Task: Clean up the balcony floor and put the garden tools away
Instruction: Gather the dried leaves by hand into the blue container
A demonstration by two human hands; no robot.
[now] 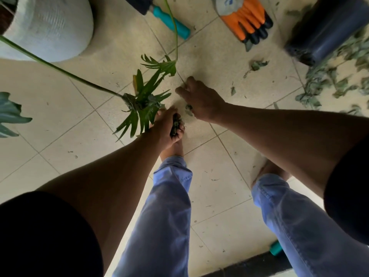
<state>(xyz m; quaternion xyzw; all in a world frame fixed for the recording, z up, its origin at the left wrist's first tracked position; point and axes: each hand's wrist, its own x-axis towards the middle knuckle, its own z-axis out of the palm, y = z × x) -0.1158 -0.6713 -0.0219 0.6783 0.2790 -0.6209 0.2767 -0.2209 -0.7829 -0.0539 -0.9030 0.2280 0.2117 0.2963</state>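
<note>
leaf scraps clenched in left hand, just above the floor | right hand just beyond it, fingers curled down on the tile, what it grips can't tell | loose leaf pile well right of right hand | orange gloves, teal-handled tool beyond both hands | white pot far left

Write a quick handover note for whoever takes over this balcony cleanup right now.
Left hand grips a clump of dry leaf scraps. Right hand reaches to the tiled floor among small scraps.
Big pile of withered grey-green leaves lies beside the dark round pot. Teal-handled tool and orange-and-black gloves lie on the floor.
Done: some scraps gathered. Left: pile, stray bits, tools.
</note>
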